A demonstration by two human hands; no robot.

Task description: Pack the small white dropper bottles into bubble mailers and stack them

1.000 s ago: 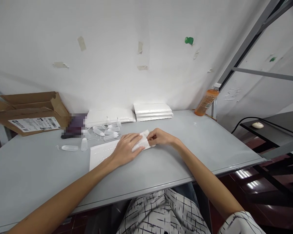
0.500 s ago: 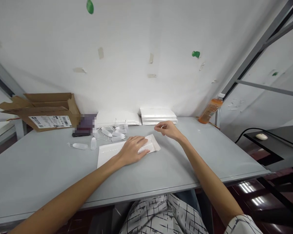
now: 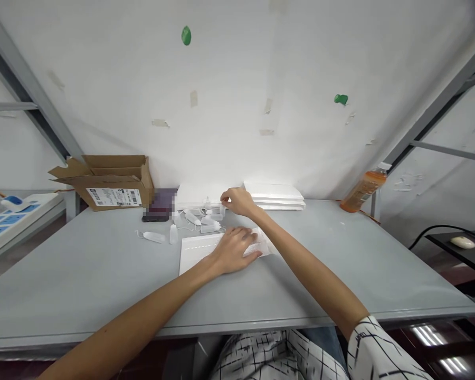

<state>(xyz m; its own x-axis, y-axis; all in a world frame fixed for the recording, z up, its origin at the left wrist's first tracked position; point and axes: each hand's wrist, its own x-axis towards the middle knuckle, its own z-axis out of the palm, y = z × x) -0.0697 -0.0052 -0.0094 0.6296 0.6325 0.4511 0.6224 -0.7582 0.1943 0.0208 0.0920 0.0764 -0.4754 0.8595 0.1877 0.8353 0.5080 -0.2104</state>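
My left hand (image 3: 235,250) lies with its fingers spread flat over a white padded envelope (image 3: 193,252), covering its middle. The envelope's right end (image 3: 263,244) sticks out past the fingers and looks wrinkled. Above the pile, the thumb and fingertips of my right hand (image 3: 237,201) are pinched together at the top of an upright small plastic bottle (image 3: 222,210). Several more translucent bottles (image 3: 210,227) lie beside it, with thin white strings or tips. A bottle (image 3: 173,234) stands apart to the left, and another bottle (image 3: 154,237) lies on its side.
White envelopes are stacked in two piles, a left pile (image 3: 190,194) and a right pile (image 3: 275,195), against the wall. An open cardboard box (image 3: 114,182) and a dark purple object (image 3: 162,203) stand left. An orange drink bottle (image 3: 364,190) leans at right, beyond the grey table (image 3: 320,285).
My right hand has moved left from beyond the envelope's right end to the upright bottle. My left hand stays on the envelope. The view has turned a little to the left.
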